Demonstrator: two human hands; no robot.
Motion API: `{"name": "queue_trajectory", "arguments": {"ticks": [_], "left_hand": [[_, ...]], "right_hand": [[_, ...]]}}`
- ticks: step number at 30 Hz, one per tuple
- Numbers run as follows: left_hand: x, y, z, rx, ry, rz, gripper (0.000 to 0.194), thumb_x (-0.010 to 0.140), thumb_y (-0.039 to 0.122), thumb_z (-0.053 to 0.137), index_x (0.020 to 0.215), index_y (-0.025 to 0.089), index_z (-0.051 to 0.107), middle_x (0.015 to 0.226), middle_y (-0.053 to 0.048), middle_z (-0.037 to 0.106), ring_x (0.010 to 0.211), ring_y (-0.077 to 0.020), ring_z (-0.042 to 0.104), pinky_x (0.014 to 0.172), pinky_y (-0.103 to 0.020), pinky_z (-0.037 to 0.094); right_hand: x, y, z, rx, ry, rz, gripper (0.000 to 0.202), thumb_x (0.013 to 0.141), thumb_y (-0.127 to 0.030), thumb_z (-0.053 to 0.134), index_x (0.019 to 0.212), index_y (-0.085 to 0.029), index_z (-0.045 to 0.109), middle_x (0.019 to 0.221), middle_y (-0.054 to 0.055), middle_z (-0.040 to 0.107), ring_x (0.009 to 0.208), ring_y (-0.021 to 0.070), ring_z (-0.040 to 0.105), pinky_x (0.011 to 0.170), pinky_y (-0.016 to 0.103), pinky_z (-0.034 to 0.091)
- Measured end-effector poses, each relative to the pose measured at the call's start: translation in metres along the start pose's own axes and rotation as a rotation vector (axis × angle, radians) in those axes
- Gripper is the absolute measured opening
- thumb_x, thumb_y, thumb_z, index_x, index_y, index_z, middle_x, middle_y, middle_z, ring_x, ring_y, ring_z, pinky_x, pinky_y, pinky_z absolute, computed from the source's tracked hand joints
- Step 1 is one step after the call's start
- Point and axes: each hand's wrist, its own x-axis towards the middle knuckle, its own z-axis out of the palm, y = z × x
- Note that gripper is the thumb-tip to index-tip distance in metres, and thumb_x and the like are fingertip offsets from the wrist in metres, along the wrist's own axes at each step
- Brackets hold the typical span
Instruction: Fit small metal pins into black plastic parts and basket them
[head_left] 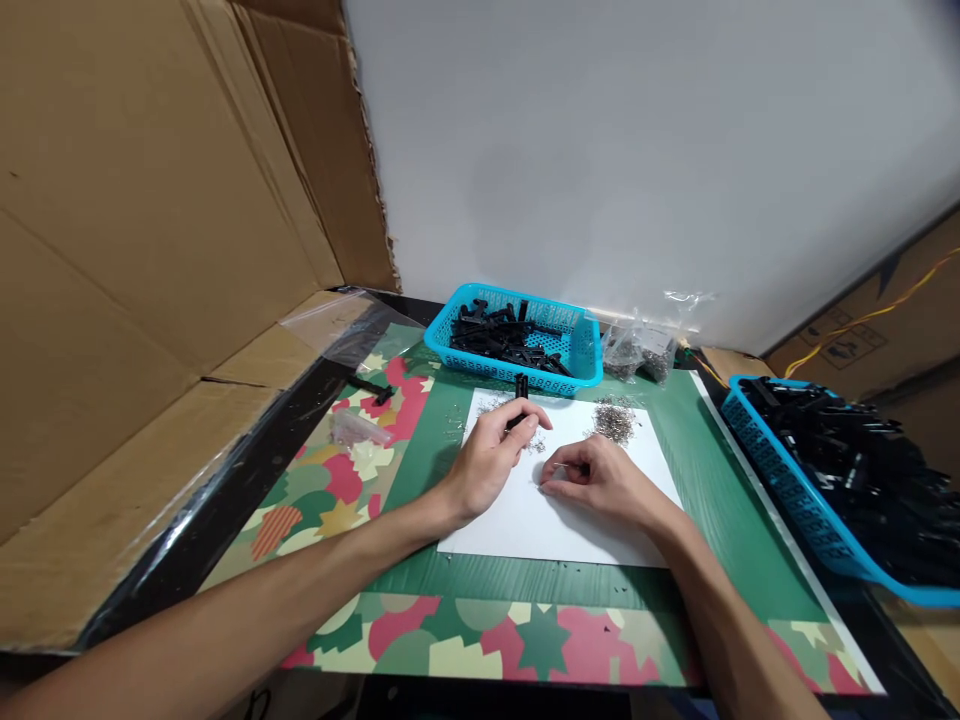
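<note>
My left hand (484, 460) is closed around a narrow black plastic part (521, 385), whose upper end sticks up past the fingers. To its right, my right hand (604, 482) is low over a white sheet of paper (491, 530), thumb and fingertips pinched together. Something thin and tiny seems to be at those fingertips, too small to name. A heap of small metal pieces (613, 421) lies on the sheet beyond my right hand. More small metal bits (536, 440) are scattered behind my left hand, which partly hides them.
A blue basket (517, 375) of black plastic parts stands behind the paper. Clear bags (637, 350) of small pieces sit beside it. Another blue basket (795, 505), heaped with black parts, is at the right. A loose black part (373, 388) lies left. Cardboard (150, 180) walls the left side.
</note>
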Motion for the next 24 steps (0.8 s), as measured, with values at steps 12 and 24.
{"name": "queue_trajectory", "arguments": {"ticks": [12, 24], "left_hand": [[0.000, -0.001, -0.001, 0.015, 0.011, -0.001, 0.029, 0.104, 0.044, 0.056, 0.103, 0.018, 0.069, 0.075, 0.003, 0.051, 0.058, -0.0097, 0.033, 0.051, -0.025, 0.023], [-0.002, 0.003, 0.002, 0.087, 0.016, -0.010, 0.030, 0.103, 0.043, 0.055, 0.101, 0.018, 0.070, 0.075, 0.001, 0.056, 0.060, -0.0119, 0.038, 0.054, -0.026, 0.030]], "right_hand": [[-0.004, -0.009, 0.000, -0.004, -0.037, -0.024, 0.011, 0.095, -0.026, 0.065, 0.097, -0.023, 0.076, 0.070, -0.006, 0.060, 0.064, 0.0119, 0.048, 0.063, 0.025, 0.032], [-0.005, -0.016, 0.004, -0.066, -0.100, -0.026, 0.007, 0.090, -0.029, 0.078, 0.092, -0.026, 0.084, 0.062, -0.006, 0.053, 0.057, 0.0101, 0.043, 0.061, 0.026, 0.029]]}}
